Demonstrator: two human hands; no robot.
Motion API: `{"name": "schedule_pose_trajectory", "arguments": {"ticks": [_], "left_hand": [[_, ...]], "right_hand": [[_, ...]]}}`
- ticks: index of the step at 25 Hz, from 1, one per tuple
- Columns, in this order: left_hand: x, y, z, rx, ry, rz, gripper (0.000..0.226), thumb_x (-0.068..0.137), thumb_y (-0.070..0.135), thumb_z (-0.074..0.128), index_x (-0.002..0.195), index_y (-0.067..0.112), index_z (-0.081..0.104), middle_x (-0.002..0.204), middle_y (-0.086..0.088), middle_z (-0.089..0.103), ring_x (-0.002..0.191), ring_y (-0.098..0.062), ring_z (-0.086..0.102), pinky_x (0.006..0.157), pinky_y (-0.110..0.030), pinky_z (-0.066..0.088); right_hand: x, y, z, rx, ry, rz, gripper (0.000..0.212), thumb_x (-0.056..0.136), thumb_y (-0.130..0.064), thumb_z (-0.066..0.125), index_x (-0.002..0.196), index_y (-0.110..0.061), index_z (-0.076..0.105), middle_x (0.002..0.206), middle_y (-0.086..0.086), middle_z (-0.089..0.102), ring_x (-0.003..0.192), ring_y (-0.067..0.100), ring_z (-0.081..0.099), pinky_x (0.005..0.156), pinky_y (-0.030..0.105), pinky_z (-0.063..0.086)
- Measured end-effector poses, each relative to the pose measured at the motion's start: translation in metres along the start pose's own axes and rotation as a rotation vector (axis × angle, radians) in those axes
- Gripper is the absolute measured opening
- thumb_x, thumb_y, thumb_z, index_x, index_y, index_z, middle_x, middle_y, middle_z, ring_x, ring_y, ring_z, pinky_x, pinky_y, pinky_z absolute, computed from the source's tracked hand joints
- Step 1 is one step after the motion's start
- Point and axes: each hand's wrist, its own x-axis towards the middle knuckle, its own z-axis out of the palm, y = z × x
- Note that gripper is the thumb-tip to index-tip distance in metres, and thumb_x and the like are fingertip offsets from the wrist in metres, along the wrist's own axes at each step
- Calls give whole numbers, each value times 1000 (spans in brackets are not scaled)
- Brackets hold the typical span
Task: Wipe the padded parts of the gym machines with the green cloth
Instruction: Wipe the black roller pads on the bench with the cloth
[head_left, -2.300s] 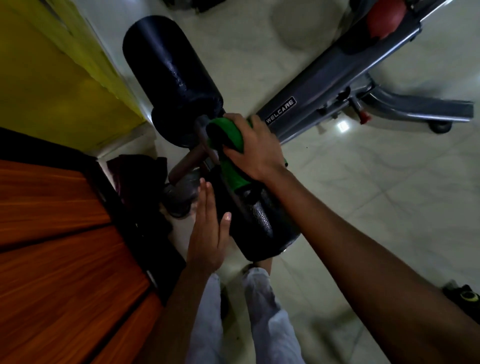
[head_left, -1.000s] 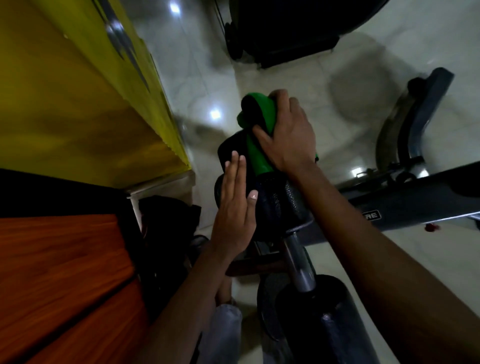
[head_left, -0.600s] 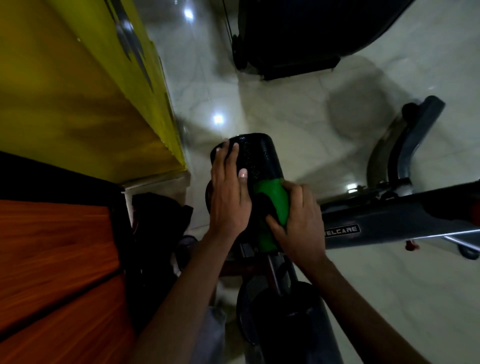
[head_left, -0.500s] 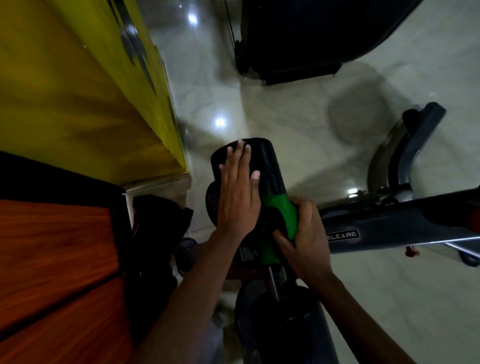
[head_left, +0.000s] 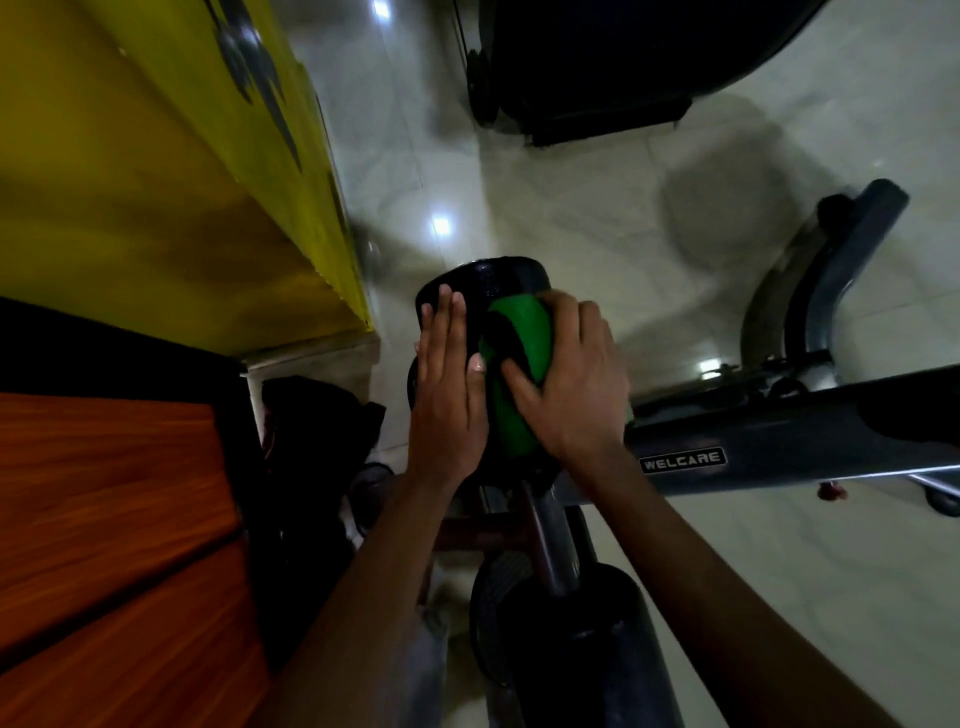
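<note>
While wiping the upper roller pad (head_left: 493, 283), right hand (head_left: 569, 384) grip: fingers curled over the green cloth (head_left: 519, 358), pressing it onto the pad's upper side. Left hand (head_left: 447, 395): flat, fingers straight, bracing the pad just left of the grip, holding nothing. Step in hand, as judged: wiping this pad. Next: sweep cloth around remaining surface, then proceed to lower roller pad (head_left: 587, 649), nearer than the grip.

Dim, soft-focus, glare spots, edge warping

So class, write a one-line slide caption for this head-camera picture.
Right hand presses a green cloth onto a black roller pad while the flat left hand steadies it.
</note>
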Motion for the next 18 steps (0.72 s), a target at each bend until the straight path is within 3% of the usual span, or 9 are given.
{"name": "schedule_pose_trajectory", "arguments": {"ticks": [6, 11, 14, 18], "left_hand": [[1, -3, 1, -21, 10, 9, 54, 100, 26, 23, 150, 7, 15, 158, -2, 8, 148, -20, 4, 120, -36, 7], [0, -10, -1, -29, 5, 17, 54, 100, 23, 23, 150, 2, 16, 159, -8, 9, 148, -20, 4, 120, -33, 7], [-1, -8, -3, -30, 12, 19, 54, 100, 22, 25, 149, 1, 18, 159, -10, 11, 148, -20, 6, 120, -36, 9], [6, 19, -2, -20, 59, -60, 54, 100, 27, 28, 149, 7, 21, 157, 0, 14, 148, -16, 7, 120, -41, 2]], "right_hand": [[91, -5, 13, 134, -34, 73, 56, 83, -41, 58, 128, -11, 43, 116, 12, 52, 103, 32, 53, 77, 38, 42], [9, 14, -2, 200, 2, 41, 65, 73, -46, 48, 125, -7, 46, 112, 15, 53, 99, 34, 55, 79, 44, 49], [-47, 34, -12, 267, -68, 113, 61, 71, -45, 51, 125, -17, 41, 111, 9, 52, 100, 27, 54, 82, 46, 49], [-58, 39, -10, 373, -67, 144, 58, 71, -38, 55, 122, -14, 44, 111, 4, 52, 101, 22, 53, 86, 44, 48]]}}
